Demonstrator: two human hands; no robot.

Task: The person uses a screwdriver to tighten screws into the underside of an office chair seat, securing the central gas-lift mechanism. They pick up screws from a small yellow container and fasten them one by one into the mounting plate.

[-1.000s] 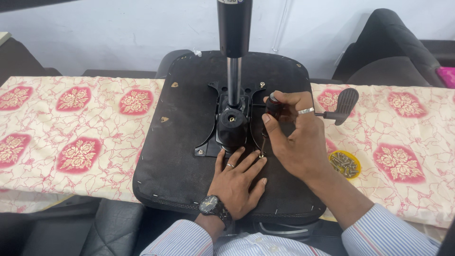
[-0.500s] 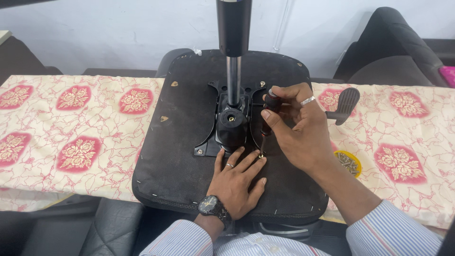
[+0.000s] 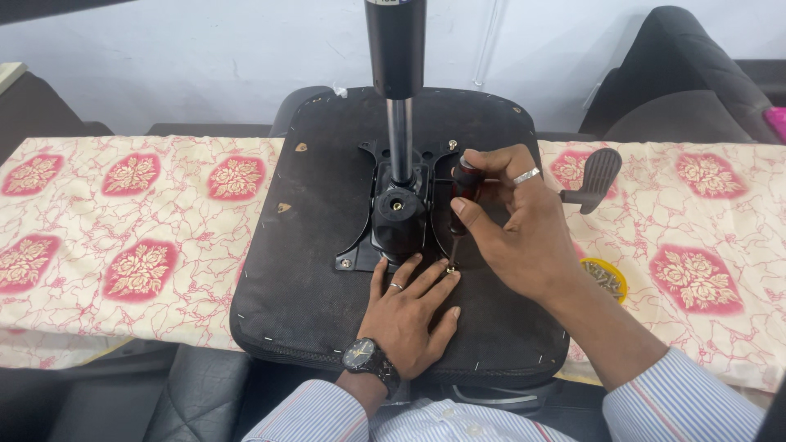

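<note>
Quick update from my end of the feed; what changed in the last second is the right hand: it was lower on the plate with the fingers bunched, and now it has lifted a bit and the screwdriver stands nearly upright, tip down on a screw at the plate's near right corner; I read that as lining up on the fastener rather than hunting for it.

Going left to right; the cloth is cream with red floral blocks, soft and a bit rumpled where it hangs over the edge; the seat lies upside down on it, a rounded square in dark rough fabric with staples along the rim; the plate in its middle is black stamped metal with a shiny steel rod rising into a black sleeve.

Left hand hasn't moved; it lies flat on the seat, fingers spread apart, tips touching right beside the screw; it holds nothing; watch and ring on it.

Right hand's fingers are clamped round the dark red handle, thumb on the near side; ring on one finger.

Further right, a grey paddle lever sticks out, and a small yellow dish of bits sits on the cloth.
</note>
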